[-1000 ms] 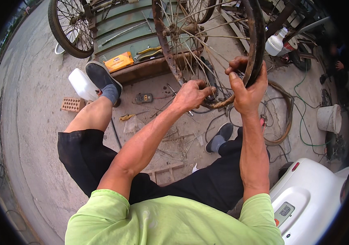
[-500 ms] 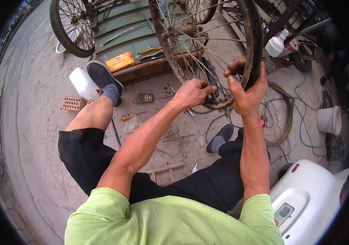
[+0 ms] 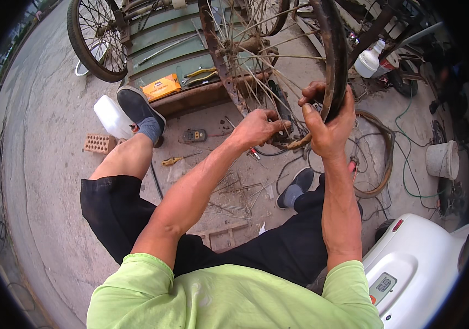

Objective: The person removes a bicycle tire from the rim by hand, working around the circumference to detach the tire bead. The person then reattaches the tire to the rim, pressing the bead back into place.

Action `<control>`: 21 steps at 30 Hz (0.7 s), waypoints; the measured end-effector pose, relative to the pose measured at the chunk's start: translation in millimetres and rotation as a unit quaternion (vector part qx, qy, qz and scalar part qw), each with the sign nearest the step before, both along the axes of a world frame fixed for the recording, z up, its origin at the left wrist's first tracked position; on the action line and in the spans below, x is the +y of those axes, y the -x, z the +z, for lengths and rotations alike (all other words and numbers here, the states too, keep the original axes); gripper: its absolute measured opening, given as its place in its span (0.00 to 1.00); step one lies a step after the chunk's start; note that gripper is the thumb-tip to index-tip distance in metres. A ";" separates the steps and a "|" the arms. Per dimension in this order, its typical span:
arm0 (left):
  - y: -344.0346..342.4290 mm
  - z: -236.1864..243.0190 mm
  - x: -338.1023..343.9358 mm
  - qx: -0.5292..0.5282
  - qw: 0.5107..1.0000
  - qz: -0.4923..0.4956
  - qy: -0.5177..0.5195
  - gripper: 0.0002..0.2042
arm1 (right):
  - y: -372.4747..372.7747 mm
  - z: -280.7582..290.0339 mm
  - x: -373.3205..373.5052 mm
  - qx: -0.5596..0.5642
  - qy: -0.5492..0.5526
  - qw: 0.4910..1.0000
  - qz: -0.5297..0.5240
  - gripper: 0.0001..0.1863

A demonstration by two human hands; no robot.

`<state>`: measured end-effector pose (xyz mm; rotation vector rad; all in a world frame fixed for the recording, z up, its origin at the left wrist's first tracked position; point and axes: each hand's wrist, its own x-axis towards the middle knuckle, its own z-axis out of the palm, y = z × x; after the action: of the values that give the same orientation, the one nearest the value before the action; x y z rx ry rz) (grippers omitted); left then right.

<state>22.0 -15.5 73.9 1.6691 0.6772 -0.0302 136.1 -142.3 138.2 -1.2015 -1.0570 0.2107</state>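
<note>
A rusty spoked wheel [image 3: 335, 60] stands in front of me, its lower edge between my hands. My right hand [image 3: 333, 123] is wrapped round the wheel's rim at the lower right, thumb on the near side and fingers on both sides of it. At the bottom of the wheel, my left hand [image 3: 257, 127] is closed in a pinch among the lower spokes [image 3: 278, 93]. What lies between its fingertips is too small to make out.
Beyond the wheel is a green slatted cart bed [image 3: 168, 38] with an orange box [image 3: 161, 86] and pliers [image 3: 200, 72]. On the ground lie a multimeter [image 3: 194, 135], a yellow-handled screwdriver [image 3: 173, 160], a perforated brick [image 3: 99, 143] and a white jug [image 3: 112, 116]. A tire [image 3: 391, 148] and bucket [image 3: 442, 160] are at right.
My right hand and the rim in it have shifted very slightly left. My left hand keeps its pinch in nearly the same place.
</note>
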 end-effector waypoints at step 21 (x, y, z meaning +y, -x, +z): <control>-4.8 -15.1 -8.8 -0.023 0.986 0.015 -0.165 0.28 | -13.0 -4.6 -2.6 0.011 -0.019 1.000 0.005 0.21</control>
<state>26.8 -24.3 58.8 1.9704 0.7013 0.1497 149.2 -144.9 133.5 -1.1577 -1.0434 0.2119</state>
